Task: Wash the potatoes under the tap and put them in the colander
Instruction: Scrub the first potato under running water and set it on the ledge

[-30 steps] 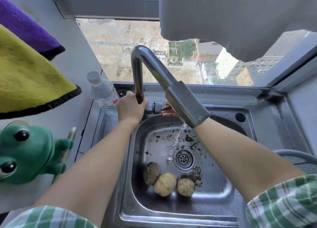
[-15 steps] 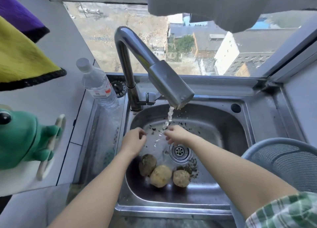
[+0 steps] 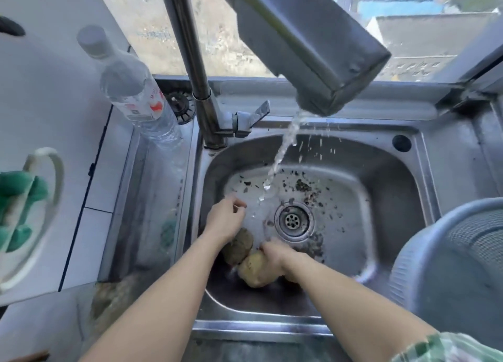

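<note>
Water runs from the steel tap (image 3: 313, 51) into the steel sink (image 3: 402, 187). At the sink's near left lie a dark potato (image 3: 239, 246) and a paler potato (image 3: 254, 270); a third is hidden under my right hand. My right hand (image 3: 277, 258) reaches down onto the pale potato with its fingers curled over it, blurred. My left hand (image 3: 224, 220) hovers just above the dark potato, fingers loosely curled and holding nothing. The grey-blue colander (image 3: 446, 255) stands at the sink's right edge.
A clear plastic bottle (image 3: 133, 89) leans at the back left beside the tap's base. A green frog-shaped holder (image 3: 19, 206) hangs on the left wall. Dark bits of dirt lie around the drain (image 3: 293, 220). The tap lever (image 3: 251, 117) points right.
Both hands left the tap lever and dropped into the sink as water began to run. My right hand went from the stream down onto the pale potato. The camera leaned closer.
</note>
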Demonstrator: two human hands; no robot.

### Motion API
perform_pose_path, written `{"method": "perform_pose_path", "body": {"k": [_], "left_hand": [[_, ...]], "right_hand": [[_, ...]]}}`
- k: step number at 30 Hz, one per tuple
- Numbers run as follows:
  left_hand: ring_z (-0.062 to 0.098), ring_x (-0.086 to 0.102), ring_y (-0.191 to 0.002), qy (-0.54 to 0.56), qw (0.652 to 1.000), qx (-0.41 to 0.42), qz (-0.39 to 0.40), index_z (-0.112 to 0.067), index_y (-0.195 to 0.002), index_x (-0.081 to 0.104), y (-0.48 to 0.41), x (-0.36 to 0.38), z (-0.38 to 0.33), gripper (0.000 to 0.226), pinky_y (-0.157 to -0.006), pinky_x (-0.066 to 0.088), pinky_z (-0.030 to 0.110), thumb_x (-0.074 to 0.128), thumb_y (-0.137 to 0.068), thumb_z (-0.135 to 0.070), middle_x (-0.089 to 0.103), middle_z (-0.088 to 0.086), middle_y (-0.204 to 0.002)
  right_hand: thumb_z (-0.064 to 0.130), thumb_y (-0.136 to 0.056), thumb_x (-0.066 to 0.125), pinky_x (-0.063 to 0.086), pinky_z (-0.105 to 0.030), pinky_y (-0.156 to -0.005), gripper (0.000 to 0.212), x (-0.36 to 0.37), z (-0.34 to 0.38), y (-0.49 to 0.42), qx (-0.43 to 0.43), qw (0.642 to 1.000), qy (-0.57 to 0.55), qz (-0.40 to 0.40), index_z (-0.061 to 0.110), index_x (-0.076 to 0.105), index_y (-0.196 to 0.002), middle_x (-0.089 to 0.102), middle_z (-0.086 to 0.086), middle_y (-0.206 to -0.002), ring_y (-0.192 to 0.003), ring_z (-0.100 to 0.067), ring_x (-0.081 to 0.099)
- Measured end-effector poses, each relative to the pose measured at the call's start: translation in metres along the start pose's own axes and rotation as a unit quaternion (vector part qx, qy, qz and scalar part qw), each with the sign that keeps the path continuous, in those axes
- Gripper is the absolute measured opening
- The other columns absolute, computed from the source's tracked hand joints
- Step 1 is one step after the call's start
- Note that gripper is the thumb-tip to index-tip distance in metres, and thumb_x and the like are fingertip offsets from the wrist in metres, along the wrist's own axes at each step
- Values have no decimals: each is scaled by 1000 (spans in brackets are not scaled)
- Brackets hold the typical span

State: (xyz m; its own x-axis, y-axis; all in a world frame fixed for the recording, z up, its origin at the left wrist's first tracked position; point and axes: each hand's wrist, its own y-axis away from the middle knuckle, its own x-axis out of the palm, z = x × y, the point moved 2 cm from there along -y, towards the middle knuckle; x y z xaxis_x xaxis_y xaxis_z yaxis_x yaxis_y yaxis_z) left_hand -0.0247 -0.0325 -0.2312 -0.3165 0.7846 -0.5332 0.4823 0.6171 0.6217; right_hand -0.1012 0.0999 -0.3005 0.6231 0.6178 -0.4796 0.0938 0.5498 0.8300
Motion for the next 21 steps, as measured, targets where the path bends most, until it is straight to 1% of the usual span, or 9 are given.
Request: {"method": "perform_pose_path", "body": {"k": [3, 7, 10, 11, 13, 15, 17, 19, 21], "left_hand": [[27, 68, -95, 1, 1000, -2, 2, -20, -104, 66, -1, 0, 3, 18, -90, 55, 42, 52, -92, -22, 69, 6, -107], [28, 68, -95, -1, 1000, -11, 12, -20, -105, 66, 1, 0, 4, 20, -89, 55, 42, 51, -92, -20, 69, 7, -106], [30, 67, -95, 31, 999, -21, 16, -19, -102, 65, 3, 0, 2, 19, -89, 55, 43, 49, -93, -19, 69, 7, -100], [31, 67, -96, 53, 998, -29, 19, -16, -102, 66, 3, 0, 2, 21, -90, 55, 45, 47, -93, -19, 68, 7, -97], [35, 66, -99, 93, 995, -42, 22, -13, -102, 67, 5, -1, -1, 27, -92, 54, 48, 45, -93, -26, 67, 10, -94], [38, 63, -104, 137, 989, -56, 25, -14, -102, 66, 10, -1, -5, 32, -96, 51, 50, 46, -90, -36, 67, 15, -103], [29, 62, -107, 211, 974, -78, 38, -17, -116, 62, 21, -1, -16, 35, -96, 51, 48, 46, -96, -42, 64, 9, -114], [24, 62, -102, 318, 943, -88, 37, -21, -122, 55, 28, -1, -27, 32, -84, 57, 44, 49, -99, -43, 61, 5, -115], [28, 64, -98, 395, 914, -95, 0, -16, -120, 51, 29, -3, -34, 34, -76, 60, 49, 56, -97, -41, 60, 10, -112]], "right_hand": [[35, -71, 83, 42, -31, -99, 84, 0, -2, 6, -3, 1000, -26, -2, 4, 40, -136, 50, -19, -136, -126, -32, 51], [42, -68, 82, 43, -28, -83, 76, -5, -4, 16, -7, 999, -40, -9, 9, 43, -124, 57, -17, -126, -114, -32, 57], [40, -73, 80, 41, -25, -84, 74, -22, -12, 23, -12, 992, -127, -3, 11, 44, -130, 56, -10, -129, -111, -25, 56], [40, -74, 79, 43, -28, -88, 73, -30, -17, 27, -11, 985, -173, -1, 13, 43, -131, 54, -8, -129, -109, -22, 54], [43, -74, 78, 48, -35, -97, 70, -42, -25, 33, 0, 959, -284, -1, 17, 44, -130, 54, -3, -126, -110, -19, 55], [48, -71, 79, 51, -37, -98, 73, -55, -26, 38, 3, 916, -400, -20, 19, 47, -130, 57, -4, -126, -111, -20, 60], [50, -66, 81, 54, -36, -95, 82, -70, -18, 40, -12, 866, -498, -49, 17, 48, -133, 59, -8, -128, -111, -23, 63], [59, -62, 79, 55, -41, -95, 87, -84, -4, 41, -30, 833, -548, -73, 16, 52, -133, 63, -10, -126, -109, -24, 66], [70, -63, 70, 57, -43, -91, 83, -97, 13, 43, -32, 814, -572, -99, 16, 59, -125, 67, -10, -119, -103, -25, 69]]}}
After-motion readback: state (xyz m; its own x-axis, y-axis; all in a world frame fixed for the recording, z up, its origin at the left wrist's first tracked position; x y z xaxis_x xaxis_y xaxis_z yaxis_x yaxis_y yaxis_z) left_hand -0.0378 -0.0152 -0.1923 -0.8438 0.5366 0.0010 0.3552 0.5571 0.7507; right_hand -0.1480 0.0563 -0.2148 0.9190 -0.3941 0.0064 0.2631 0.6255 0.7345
